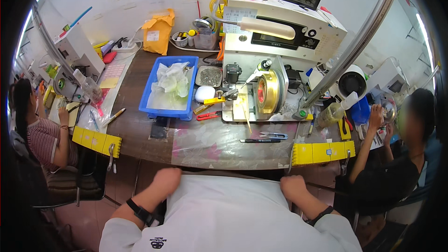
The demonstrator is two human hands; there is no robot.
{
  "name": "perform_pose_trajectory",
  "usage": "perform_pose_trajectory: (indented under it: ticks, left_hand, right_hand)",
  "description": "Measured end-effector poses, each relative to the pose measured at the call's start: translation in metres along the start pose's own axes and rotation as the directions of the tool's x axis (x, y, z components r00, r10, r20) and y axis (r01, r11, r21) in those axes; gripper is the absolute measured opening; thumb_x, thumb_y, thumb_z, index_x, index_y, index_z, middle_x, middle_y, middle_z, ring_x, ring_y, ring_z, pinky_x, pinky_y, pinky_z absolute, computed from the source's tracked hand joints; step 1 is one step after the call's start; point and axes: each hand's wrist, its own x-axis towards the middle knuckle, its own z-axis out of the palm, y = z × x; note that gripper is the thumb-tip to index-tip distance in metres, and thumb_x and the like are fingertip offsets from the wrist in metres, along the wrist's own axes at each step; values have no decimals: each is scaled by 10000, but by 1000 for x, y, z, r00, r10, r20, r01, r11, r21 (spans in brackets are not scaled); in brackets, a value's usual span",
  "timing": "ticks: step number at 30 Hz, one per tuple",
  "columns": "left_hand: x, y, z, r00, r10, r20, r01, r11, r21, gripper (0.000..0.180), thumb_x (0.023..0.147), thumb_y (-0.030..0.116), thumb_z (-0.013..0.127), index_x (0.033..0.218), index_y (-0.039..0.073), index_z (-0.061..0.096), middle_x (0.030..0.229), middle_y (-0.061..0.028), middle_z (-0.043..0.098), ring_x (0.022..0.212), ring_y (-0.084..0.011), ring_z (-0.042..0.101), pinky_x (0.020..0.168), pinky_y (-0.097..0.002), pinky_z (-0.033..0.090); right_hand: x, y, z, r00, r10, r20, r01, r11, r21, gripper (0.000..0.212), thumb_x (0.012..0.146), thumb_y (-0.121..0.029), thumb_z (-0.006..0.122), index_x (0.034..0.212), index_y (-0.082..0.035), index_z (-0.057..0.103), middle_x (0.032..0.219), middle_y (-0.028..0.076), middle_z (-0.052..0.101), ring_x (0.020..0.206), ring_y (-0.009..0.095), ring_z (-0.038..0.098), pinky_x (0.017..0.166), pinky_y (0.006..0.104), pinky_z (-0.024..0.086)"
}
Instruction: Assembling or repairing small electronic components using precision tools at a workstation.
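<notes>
My left hand point(168, 180) is low at the table's front edge, beside my white shirt. On the other side of my body, my right hand point(293, 185) is at the same edge. Both hands look rounded from above, and their fingers are turned down out of sight. Nothing shows in either one. Across the table from them stands a white bench machine point(275, 46) with a gold-coloured wheel point(268, 94). Snips with blue handles point(274, 135) and a black pen-like tool point(260, 141) lie in front of it, with red-handled pliers point(209, 115) to their left.
A blue tray point(143, 105) with crumpled white plastic stands left of the machine, near a small dish of grey bits point(209, 76). Yellow blocks point(322, 153) line the front edge at right, with others point(96, 141) at left. Co-workers sit on both sides. A metal post point(347, 49) slants at right.
</notes>
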Motion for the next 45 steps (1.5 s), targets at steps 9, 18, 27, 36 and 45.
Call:
perform_pose_trajectory:
  ticks: [9,18,27,36,45]
  left_hand:
    - [-5,-4,18,983,174,55,-176,984,28,184,810,152,490,831,25,622,851,-166,653,816,-328,649,692,-441,519]
    - [-29,29,-69,894,207,-398,-375,831,-411,141,814,165,622,878,47,663,809,-132,642,731,-320,613,644,-376,494]
    - [49,68,-117,884,52,-465,-393,622,-677,178,854,176,592,903,13,645,809,-135,639,736,-286,618,649,-342,478]
    - [67,90,-113,905,172,-388,-406,620,-672,163,866,181,592,899,30,645,789,-114,621,702,-226,604,624,-313,466]
    - [44,105,-98,912,260,-316,-409,582,-702,143,845,157,629,862,18,654,719,-93,616,634,-181,572,589,-295,457]
  right_hand:
    - [8,-1,5,979,47,199,-11,984,-175,231,829,-284,528,822,-103,672,792,106,673,734,307,651,675,444,496]
    - [-12,-34,-105,965,-29,-261,117,937,329,180,791,-252,631,751,-80,668,736,76,652,695,284,625,620,412,480]
    - [79,-33,-120,814,-228,-535,333,936,109,166,766,-183,657,895,-80,660,863,74,637,827,275,588,713,388,463]
    - [115,-37,-99,864,-297,-406,329,944,11,182,754,-182,664,894,-70,630,854,60,587,828,263,565,712,385,444]
    - [95,-39,-101,881,-249,-402,304,950,77,151,781,-167,644,869,-56,592,839,104,594,798,315,567,707,416,443]
